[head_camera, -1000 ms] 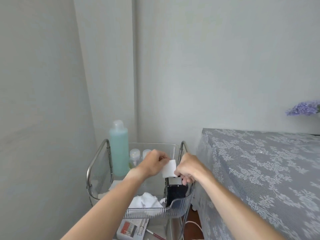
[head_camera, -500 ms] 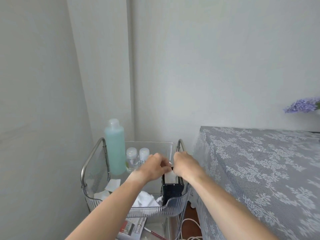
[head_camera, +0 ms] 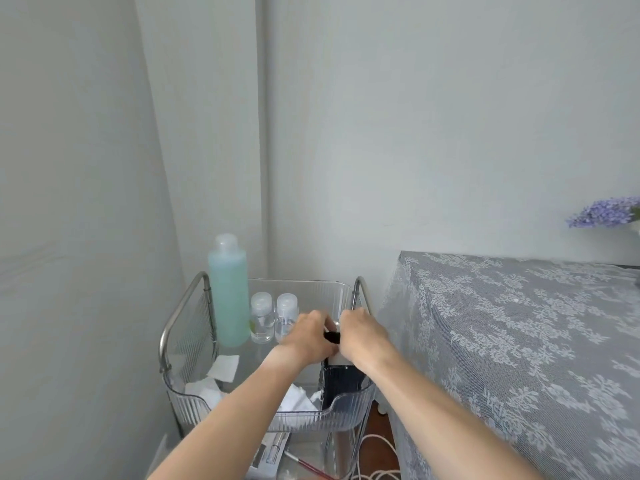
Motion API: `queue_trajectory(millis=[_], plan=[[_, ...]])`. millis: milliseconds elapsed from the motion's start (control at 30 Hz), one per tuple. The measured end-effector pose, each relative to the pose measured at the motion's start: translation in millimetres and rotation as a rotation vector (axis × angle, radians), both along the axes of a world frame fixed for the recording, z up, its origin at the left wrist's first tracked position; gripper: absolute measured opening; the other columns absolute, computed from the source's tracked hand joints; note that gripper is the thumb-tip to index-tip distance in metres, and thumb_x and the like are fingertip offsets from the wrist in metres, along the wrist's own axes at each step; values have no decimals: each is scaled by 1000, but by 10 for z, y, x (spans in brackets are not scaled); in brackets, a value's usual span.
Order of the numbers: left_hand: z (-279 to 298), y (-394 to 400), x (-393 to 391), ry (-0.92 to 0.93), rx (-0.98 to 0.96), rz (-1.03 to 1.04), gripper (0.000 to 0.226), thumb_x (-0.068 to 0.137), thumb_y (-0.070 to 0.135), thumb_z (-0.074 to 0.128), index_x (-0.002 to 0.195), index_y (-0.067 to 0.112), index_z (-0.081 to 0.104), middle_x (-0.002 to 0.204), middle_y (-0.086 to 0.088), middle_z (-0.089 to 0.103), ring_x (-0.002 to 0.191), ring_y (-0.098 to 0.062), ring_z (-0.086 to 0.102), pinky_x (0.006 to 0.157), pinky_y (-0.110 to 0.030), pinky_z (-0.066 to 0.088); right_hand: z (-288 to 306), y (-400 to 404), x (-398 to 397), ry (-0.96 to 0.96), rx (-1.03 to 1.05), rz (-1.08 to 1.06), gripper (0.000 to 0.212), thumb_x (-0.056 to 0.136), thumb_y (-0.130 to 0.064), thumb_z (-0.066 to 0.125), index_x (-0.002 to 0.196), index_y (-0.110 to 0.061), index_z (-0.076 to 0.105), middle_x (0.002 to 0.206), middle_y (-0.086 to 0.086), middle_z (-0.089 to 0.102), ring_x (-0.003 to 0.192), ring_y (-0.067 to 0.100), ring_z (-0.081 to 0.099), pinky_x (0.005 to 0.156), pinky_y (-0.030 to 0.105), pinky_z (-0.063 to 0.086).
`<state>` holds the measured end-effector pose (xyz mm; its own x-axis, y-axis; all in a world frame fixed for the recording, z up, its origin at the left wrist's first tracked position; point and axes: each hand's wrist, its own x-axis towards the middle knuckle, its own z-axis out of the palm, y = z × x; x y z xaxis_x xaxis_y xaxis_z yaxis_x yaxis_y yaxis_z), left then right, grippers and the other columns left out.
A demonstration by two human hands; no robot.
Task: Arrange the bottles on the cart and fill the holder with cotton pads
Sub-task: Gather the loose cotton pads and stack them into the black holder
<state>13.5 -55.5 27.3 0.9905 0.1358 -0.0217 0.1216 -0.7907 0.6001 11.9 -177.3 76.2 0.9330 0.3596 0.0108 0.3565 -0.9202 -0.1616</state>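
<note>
A grey lace floral tablecloth (head_camera: 519, 341) covers a table at right, purple flowers (head_camera: 604, 212) stand at its far edge against a pale wall (head_camera: 415, 133), and a white cable (head_camera: 372, 455) lies on the floor.

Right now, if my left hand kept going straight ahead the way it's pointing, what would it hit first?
Probably the two small clear bottles with white caps, just beyond the left hand; depth is hard to judge.

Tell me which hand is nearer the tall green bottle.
Left. The left hand is just right of the tall green bottle, in front of the two small bottles. The right hand is farther right, over the black holder.
</note>
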Motion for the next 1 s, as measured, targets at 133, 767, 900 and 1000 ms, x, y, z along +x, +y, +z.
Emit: queue_trajectory(millis=[133, 767, 900, 1000], plan=[[-56, -57, 28, -14, -42, 57, 26, 74, 14, 68, 100, 16, 67, 108, -9, 65, 99, -22, 63, 77, -27, 51, 40, -25, -50, 22, 17, -7, 22, 85, 4, 56, 105, -4, 60, 104, 13, 61, 96, 32, 65, 67, 34, 45], [-388, 933, -583, 116, 584, 257, 48, 96, 27, 41, 142, 17, 33, 141, -7, 42, 132, -28, 43, 108, -42, 35, -157, 671, -446, -265, 203, 174, 27, 85, -15, 58, 111, -9, 53, 106, 14, 59, 101, 34, 56, 73, 37, 41], [-436, 1034, -664, 381, 595, 314, 48, 94, 19, 46, 140, 12, 34, 143, -13, 38, 132, -32, 41, 106, -42, 38, -517, 894, -452, -260, 141, 238, 46, 83, -10, 55, 129, -5, 49, 126, 19, 52, 118, 36, 47, 95, 41, 39], [-514, 1016, -658, 530, 516, 253, 53, 93, 16, 50, 143, 9, 35, 146, -14, 38, 135, -32, 39, 108, -44, 38, -793, 929, -395, -139, 128, 248, 60, 89, -13, 55, 145, -4, 35, 154, 24, 25, 140, 38, 27, 113, 45, 28]])
